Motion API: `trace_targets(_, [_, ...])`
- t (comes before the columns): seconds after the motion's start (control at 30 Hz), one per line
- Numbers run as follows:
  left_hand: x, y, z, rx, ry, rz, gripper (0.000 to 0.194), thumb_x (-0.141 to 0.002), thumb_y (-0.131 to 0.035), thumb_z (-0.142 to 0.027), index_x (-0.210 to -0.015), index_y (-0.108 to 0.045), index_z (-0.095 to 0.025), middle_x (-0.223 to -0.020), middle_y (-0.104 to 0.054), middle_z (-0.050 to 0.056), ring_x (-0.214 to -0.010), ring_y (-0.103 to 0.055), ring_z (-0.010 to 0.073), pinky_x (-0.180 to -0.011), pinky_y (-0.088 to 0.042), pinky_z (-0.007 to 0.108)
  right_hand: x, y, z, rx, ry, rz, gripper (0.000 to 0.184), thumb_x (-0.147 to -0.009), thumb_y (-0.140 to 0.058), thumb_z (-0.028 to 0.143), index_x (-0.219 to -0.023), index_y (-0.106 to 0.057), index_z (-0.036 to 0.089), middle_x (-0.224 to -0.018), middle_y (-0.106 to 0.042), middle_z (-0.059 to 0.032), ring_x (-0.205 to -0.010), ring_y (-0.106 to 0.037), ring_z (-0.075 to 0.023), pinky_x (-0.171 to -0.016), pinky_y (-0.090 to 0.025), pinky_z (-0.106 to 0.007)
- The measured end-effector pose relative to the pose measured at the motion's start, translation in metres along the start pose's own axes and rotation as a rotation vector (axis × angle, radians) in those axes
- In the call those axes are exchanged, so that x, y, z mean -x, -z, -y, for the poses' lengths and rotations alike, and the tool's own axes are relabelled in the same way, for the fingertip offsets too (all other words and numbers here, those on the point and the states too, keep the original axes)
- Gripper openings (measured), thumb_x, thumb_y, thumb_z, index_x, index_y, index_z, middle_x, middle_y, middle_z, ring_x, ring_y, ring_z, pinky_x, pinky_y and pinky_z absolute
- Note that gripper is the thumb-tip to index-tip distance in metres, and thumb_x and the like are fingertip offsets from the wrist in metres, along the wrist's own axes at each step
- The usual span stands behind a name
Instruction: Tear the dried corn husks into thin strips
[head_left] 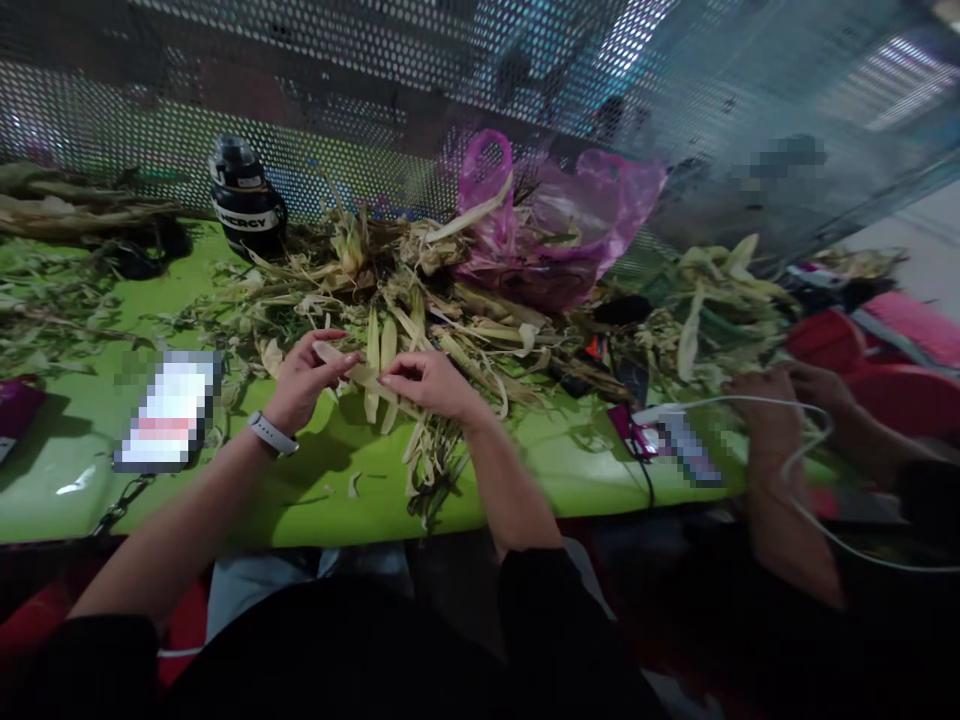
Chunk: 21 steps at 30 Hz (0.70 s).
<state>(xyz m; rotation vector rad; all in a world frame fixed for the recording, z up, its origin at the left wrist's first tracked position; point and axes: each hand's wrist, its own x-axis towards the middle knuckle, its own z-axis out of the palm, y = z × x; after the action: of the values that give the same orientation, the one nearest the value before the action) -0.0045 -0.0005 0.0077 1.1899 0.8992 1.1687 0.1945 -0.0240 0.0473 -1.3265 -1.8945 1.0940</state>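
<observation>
Past black sleeves (536,605), pinching pale husk (366,377) with left hand (304,378) and right hand (435,384), likely light, papery, tearable, best held by its ends.

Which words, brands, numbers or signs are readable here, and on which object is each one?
"NERGY": white band of the dark bottle; its smaller marking near the top is too blurred to read.
Phone at the left: screen pixelated, unreadable.
Pink plastic bag: dark print, too unclear to read.
I can read no other text.
</observation>
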Motion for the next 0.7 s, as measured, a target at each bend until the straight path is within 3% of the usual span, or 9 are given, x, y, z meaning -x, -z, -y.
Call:
trace_targets(0.13, [0.001,0.0,0.006,-0.013,0.072,0.077,0.032,-0.071,-0.075,-0.041,-0.082,-0.063,-0.014,-0.074,-0.061,0.001,-0.059,-0.052,0.0074,-0.05,-0.042,0.018,-0.004,-0.014,-0.002,-0.297,-0.096,0.015,0.021,-0.077,-0.064,0.036,-0.075,-0.059,0.015,-0.057,-0.061,0.0021,-0.045,-0.054,-0.0085,-0.048,-0.046,-0.021])
trace_targets(0.23, [0.004,-0.002,0.006,-0.071,0.049,0.106,0.031,-0.075,-0.07,-0.045,-0.08,-0.064,-0.014,-0.074,-0.059,0.001,-0.061,-0.052,0.0079,-0.054,-0.045,0.019,-0.005,-0.018,-0.003,-0.397,-0.126,0.05,0.021,-0.076,-0.065,0.034,-0.076,-0.058,0.014,-0.06,-0.066,-0.0004,-0.047,-0.06,-0.0091,-0.042,-0.043,-0.017])
trace_targets(0.37, [0.006,-0.004,0.002,-0.173,-0.018,0.163,0.031,-0.08,-0.064,-0.047,-0.081,-0.059,-0.016,-0.071,-0.055,-0.001,-0.062,-0.052,0.0087,-0.057,-0.047,0.02,-0.007,-0.016,-0.004,-0.46,-0.163,0.089,0.021,-0.075,-0.066,0.032,-0.077,-0.057,0.014,-0.064,-0.068,-0.0024,-0.051,-0.065,-0.0112,-0.033,-0.031,-0.012])
trace_targets(0.57, [0.006,0.0,-0.001,-0.471,-0.132,0.295,0.032,-0.09,-0.049,-0.047,-0.08,-0.054,-0.017,-0.065,-0.052,-0.001,-0.055,-0.053,0.0109,-0.049,-0.043,0.022,-0.01,-0.016,-0.005,-0.498,-0.18,0.145,0.02,-0.074,-0.065,0.031,-0.076,-0.056,0.014,-0.065,-0.07,-0.0032,-0.052,-0.067,-0.0134,-0.032,-0.036,-0.014])
trace_targets(0.7, [0.006,0.0,-0.001,-0.631,-0.168,0.336,0.032,-0.093,-0.041,-0.044,-0.083,-0.055,-0.017,-0.064,-0.052,0.0,-0.053,-0.051,0.0115,-0.049,-0.04,0.023,-0.009,-0.015,-0.005,-0.427,-0.148,0.176,0.015,-0.075,-0.063,0.027,-0.077,-0.058,0.013,-0.062,-0.069,-0.0009,-0.044,-0.061,-0.0091,-0.036,-0.041,-0.015])
